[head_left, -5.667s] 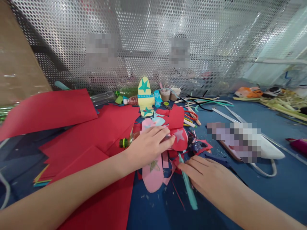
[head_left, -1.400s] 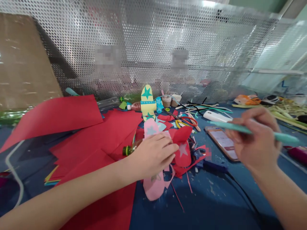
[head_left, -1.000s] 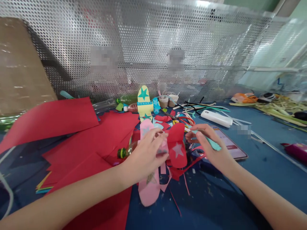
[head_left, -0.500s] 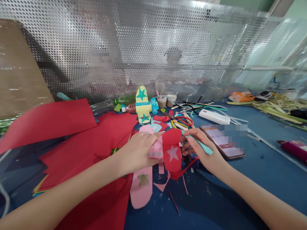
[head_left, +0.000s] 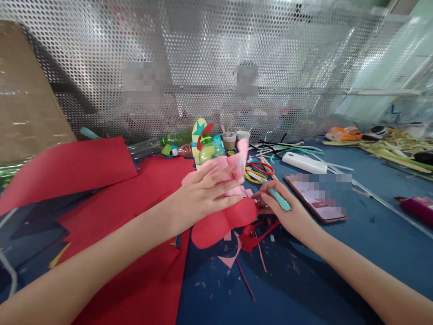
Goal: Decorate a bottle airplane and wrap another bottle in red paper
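Observation:
My left hand [head_left: 206,192] lies over a toy plane [head_left: 241,158] of pink and red paper, its fingers around the body. At the far end sticks out a clear plastic bottle neck [head_left: 207,152] with a green cap and red propeller blades. A rounded red paper piece [head_left: 209,232] faces me below the fingers. My right hand [head_left: 289,205] is closed on a light teal pen-like tool [head_left: 280,199], whose tip is hidden. Its fingertips are close to the red paper's right side. Red and pink paper scraps [head_left: 248,241] lie under the plane.
Large red paper sheets [head_left: 158,180] cover the left. Behind stand a yellow paper plane [head_left: 200,126] and small cups [head_left: 229,141]. Red- and yellow-handled scissors [head_left: 255,176], a phone [head_left: 316,198], a white device [head_left: 304,162] and thin sticks lie to the right. A perforated screen [head_left: 203,67] rises behind.
My left hand has turned the toy plane, so the bottle neck points away and plain red paper faces me instead of the starred side. My right hand still holds the teal tool.

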Demonstrator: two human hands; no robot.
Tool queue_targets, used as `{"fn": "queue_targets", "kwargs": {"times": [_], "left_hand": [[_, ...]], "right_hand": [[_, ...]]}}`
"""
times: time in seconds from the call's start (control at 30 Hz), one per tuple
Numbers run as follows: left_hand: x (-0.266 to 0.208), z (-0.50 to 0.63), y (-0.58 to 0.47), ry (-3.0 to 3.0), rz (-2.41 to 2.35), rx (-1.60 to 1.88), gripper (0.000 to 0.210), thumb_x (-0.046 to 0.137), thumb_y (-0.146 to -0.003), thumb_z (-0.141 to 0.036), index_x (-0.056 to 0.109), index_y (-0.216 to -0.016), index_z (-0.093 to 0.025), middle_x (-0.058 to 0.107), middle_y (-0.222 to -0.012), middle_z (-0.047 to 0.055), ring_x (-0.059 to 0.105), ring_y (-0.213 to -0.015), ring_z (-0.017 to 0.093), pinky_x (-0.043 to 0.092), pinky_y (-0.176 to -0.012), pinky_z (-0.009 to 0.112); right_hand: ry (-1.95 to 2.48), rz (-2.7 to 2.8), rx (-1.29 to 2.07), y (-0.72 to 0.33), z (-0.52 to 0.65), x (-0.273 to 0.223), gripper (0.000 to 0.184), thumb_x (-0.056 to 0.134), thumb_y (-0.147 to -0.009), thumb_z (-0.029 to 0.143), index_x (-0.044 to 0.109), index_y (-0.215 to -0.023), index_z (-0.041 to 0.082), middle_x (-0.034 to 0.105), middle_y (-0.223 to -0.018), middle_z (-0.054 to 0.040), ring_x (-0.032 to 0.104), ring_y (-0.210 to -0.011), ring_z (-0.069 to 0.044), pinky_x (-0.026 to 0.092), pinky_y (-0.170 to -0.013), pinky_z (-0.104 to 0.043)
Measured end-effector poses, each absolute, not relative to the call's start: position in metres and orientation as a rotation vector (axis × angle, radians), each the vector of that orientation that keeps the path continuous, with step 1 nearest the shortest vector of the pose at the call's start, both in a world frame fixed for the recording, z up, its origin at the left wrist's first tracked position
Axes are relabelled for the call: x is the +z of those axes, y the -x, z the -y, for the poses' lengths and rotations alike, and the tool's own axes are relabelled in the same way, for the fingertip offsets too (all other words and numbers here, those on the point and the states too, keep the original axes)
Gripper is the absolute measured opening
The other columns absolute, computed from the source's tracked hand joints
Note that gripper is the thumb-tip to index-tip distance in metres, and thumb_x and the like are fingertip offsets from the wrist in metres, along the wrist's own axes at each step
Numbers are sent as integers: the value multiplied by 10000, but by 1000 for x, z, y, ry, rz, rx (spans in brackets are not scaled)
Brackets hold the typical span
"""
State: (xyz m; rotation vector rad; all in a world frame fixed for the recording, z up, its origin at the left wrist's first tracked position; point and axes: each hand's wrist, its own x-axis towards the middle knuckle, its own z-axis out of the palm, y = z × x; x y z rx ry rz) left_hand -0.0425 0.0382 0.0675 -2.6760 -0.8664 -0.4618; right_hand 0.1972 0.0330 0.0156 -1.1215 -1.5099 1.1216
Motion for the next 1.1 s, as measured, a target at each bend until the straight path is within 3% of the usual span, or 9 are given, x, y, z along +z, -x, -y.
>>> {"fn": "queue_targets", "kwargs": {"times": [0.13,0.23,0.37,0.5,0.6,0.7,0.8,1.0,1.1], "left_hand": [[66,-46,47,2823,674,-379,595,490,-862,-20,424,-1357,-344,293,-1527,49,199,-1422,262,260,-1114,537],[58,-56,49,2943,774,-510,706,450,-780,65,394,-1375,-311,255,-1534,72,194,-1421,264,330,-1091,491],[43,-66,49,2929,1134,-834,674,463,-752,30,381,-1357,-256,395,-1422,98,378,-1324,231,389,-1059,449],[43,-64,45,2760,1422,-1058,505,582,-796,-180,424,-1274,-223,552,-1179,98,573,-1052,212,533,-848,373],[48,-53,39,2768,1545,-901,535,631,-791,-441,453,-1237,-204,611,-986,75,619,-871,217,548,-722,360],[48,-43,32,2715,1611,-757,692,637,-739,-581,420,-1274,-199,640,-1021,102,638,-908,274,538,-708,381],[42,-38,28,2588,1624,-663,760,623,-733,-611,374,-1318,-193,654,-1058,133,645,-948,319,530,-698,391],[36,-43,32,2401,1621,-502,789,585,-765,-608,375,-1317,-85,663,-760,95,654,-700,276,485,-550,325],[38,-45,35,2460,1609,-508,738,614,-766,-542,402,-1300,-80,652,-753,83,641,-714,261,488,-578,324]], "right_hand": [[1115,1585,1119,-199,-34,9,154,512,-846,374,409,-894,270,615,-906,-1,673,-749,-167,591,-745,-401],[1101,1676,1110,-200,-30,10,126,509,-861,333,415,-911,266,639,-936,-11,676,-795,-174,561,-800,-406],[1146,1907,922,-199,-21,18,97,488,-878,277,408,-932,267,675,-933,-30,667,-893,-192,525,-801,-379],[1162,2021,794,-196,-15,24,96,463,-869,266,384,-923,263,674,-934,-46,669,-889,-191,514,-756,-341],[1210,2069,702,-193,-12,25,107,447,-844,263,368,-916,256,655,-790,-22,668,-724,-188,497,-624,-301],[1255,2103,617,-190,-10,24,115,419,-833,255,364,-933,246,599,-684,9,605,-546,-162,443,-523,-269],[1273,2117,522,-189,-13,23,150,399,-827,244,348,-968,234,583,-742,-10,592,-554,-157,432,-527,-265],[1242,2175,479,-186,-30,24,189,408,-800,229,341,-977,228,551,-771,-10,588,-623,-171,441,-585,-290],[1202,2198,488,-183,-28,24,162,407,-801,204,350,-951,223,520,-736,12,548,-576,-141,434,-566,-269]]}}
